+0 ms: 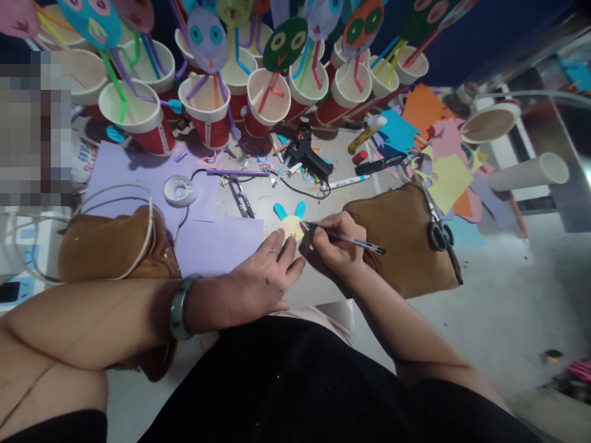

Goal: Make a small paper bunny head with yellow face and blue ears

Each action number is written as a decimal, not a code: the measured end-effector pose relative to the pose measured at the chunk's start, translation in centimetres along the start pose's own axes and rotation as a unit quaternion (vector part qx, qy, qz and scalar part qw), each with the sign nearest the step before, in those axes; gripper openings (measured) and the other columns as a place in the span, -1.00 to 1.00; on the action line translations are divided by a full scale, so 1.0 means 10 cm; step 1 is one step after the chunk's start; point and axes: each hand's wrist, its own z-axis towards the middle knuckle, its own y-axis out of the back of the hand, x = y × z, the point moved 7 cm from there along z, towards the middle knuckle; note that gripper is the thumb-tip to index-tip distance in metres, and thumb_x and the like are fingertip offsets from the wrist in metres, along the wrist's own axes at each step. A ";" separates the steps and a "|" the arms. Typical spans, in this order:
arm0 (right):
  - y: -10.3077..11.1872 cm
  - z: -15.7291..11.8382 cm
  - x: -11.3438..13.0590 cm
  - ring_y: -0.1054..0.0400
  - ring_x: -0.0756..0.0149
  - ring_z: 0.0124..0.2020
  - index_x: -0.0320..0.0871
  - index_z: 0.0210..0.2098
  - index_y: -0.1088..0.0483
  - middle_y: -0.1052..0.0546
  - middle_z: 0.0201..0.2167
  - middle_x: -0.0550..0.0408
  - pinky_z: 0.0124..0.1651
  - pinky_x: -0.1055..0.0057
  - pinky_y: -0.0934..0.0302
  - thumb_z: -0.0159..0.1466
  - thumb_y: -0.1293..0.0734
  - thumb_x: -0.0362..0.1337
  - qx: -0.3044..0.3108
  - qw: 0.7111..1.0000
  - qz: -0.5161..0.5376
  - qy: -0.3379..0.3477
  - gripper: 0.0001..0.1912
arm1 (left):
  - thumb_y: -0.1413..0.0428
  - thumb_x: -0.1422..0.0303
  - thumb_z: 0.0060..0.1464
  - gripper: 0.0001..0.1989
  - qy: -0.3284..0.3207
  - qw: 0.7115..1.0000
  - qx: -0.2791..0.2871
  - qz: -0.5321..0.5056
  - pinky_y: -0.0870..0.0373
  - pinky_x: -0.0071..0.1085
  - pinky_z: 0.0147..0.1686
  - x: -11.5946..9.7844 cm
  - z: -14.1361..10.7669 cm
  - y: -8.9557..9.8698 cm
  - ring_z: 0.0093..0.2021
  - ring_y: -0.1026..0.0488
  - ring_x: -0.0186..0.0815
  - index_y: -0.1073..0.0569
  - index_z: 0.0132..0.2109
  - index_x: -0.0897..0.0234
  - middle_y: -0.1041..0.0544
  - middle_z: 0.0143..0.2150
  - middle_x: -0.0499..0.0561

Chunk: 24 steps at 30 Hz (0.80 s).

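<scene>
A small yellow paper bunny face (pixel 292 225) with two blue ears, pink cheeks and an orange mouth lies flat on the table. My left hand (pixel 265 267) rests with its fingers stretched out, the fingertips pressing on the lower left edge of the face. In my right hand (pixel 339 240) is a black pen (pixel 353 240), pinched between thumb and fingers. Its tip reaches the right side of the yellow face. Purple paper (pixel 221 243) lies left of the face, with a utility knife (pixel 241 197) just above it.
Behind stand several red-and-white paper cups (pixel 205 111) holding straws with paper faces. A black glue gun (pixel 307 154) lies among paper scraps. Brown cushions (pixel 401 240) flank my arms, scissors (pixel 438 227) lying on the right one. Coloured paper (pixel 450 178) is piled at the right.
</scene>
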 end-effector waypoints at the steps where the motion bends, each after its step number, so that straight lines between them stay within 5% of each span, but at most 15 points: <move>1: 0.00 0.00 0.00 -0.41 0.38 -0.58 -0.06 -0.40 -0.35 -0.54 -0.56 0.20 -0.50 0.44 -0.31 0.21 -0.34 -0.30 0.003 1.000 -0.006 -0.001 -0.93 | -0.33 -0.15 -0.02 -0.01 -0.001 1.000 0.000 0.000 -0.06 0.09 0.42 0.00 0.00 0.01 0.40 -0.29 0.29 -0.32 0.34 0.50 -0.32 0.37 0.55; 24: -0.01 0.01 0.03 -0.38 0.36 -0.59 -0.05 -0.39 -0.35 -0.52 -0.57 0.20 -0.50 0.41 -0.29 0.18 -0.35 -0.33 -0.002 1.000 -0.023 0.012 -0.93 | -0.35 -0.15 -0.06 0.02 0.004 1.000 0.007 -0.006 -0.08 0.11 0.41 -0.01 0.01 -0.03 0.39 -0.29 0.33 -0.33 0.34 0.47 -0.32 0.38 0.55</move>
